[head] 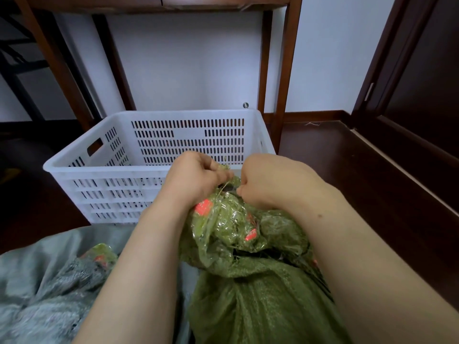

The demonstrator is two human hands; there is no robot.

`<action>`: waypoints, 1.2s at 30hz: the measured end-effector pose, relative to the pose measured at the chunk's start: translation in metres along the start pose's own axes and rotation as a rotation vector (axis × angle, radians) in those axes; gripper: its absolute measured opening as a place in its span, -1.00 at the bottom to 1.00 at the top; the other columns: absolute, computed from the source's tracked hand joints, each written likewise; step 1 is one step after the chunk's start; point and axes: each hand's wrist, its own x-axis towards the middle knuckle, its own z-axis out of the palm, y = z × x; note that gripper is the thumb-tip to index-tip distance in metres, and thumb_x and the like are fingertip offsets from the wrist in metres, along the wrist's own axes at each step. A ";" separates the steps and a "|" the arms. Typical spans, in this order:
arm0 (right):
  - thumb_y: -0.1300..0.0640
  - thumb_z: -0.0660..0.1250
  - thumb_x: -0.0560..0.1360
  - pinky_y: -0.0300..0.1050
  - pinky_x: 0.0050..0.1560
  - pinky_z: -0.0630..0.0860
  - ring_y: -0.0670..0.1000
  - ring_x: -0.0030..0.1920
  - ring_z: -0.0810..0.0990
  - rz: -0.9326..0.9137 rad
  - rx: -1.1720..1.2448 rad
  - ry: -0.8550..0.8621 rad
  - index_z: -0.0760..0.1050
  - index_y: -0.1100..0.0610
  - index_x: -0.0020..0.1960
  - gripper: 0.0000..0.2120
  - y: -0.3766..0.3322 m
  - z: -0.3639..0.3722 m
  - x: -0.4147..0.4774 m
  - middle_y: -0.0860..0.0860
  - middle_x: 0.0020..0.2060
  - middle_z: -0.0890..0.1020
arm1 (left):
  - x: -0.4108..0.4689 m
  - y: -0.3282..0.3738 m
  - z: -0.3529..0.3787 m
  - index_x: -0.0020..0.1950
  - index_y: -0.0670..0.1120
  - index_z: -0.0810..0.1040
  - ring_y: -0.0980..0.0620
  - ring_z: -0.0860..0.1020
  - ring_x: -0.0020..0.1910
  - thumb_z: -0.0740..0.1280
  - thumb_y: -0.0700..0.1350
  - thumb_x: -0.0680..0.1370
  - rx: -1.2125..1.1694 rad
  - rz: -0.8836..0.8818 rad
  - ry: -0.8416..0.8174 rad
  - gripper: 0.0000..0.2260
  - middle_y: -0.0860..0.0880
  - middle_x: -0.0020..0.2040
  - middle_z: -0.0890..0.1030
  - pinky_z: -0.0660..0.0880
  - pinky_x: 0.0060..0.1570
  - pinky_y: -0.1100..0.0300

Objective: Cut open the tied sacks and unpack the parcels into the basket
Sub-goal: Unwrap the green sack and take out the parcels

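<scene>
Both hands on the tied neck of the green sack, right in front of the basket.

Left hand (pixel 196 173) and right hand (pixel 268 180) are curled into loose fists, each pinching the bunched top of the green sack (pixel 248 289); a thin string (pixel 223 187) runs between them. No blade visible. Sack looks like soft woven mesh, slack and crinkly, bulging below, so probably some weight. The neck is the firm spot to hold; the shiny patch with orange marks looks slippery. White basket (pixel 104 170) stands just beyond, floor hidden. Grey sack (pixel 49 281) lies to the left.
</scene>
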 end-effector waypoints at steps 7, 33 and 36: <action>0.16 0.16 0.51 -0.10 -0.26 0.35 -0.05 -0.37 0.34 -0.018 -0.006 0.088 0.21 0.05 -0.31 -0.76 -0.016 -0.004 -0.008 -0.04 -0.33 0.39 | 0.001 -0.005 0.005 -0.34 -0.17 0.59 0.02 0.54 -0.37 0.46 -0.12 0.44 -0.163 0.161 0.205 -0.80 0.09 -0.44 0.60 0.60 -0.11 -0.15; 0.20 0.25 0.48 -0.15 -0.38 0.30 -0.01 -0.35 0.38 -0.079 -0.099 -0.039 0.34 0.11 -0.31 -0.79 -0.012 0.029 0.002 -0.01 -0.31 0.44 | 0.010 -0.049 0.009 -0.44 -0.01 0.49 0.03 0.50 -0.32 0.47 0.02 0.43 -0.179 -0.080 0.436 -0.71 0.12 -0.42 0.53 0.58 -0.07 -0.03; 0.21 0.31 0.50 -0.18 -0.35 0.40 -0.02 -0.44 0.39 -0.018 0.116 -0.128 0.53 0.18 -0.20 -0.89 0.004 0.028 0.006 0.00 -0.38 0.48 | 0.010 -0.059 0.007 -0.37 -0.01 0.47 -0.02 0.49 -0.31 0.43 0.03 0.47 -0.195 -0.117 0.378 -0.73 0.06 -0.39 0.52 0.58 -0.07 -0.06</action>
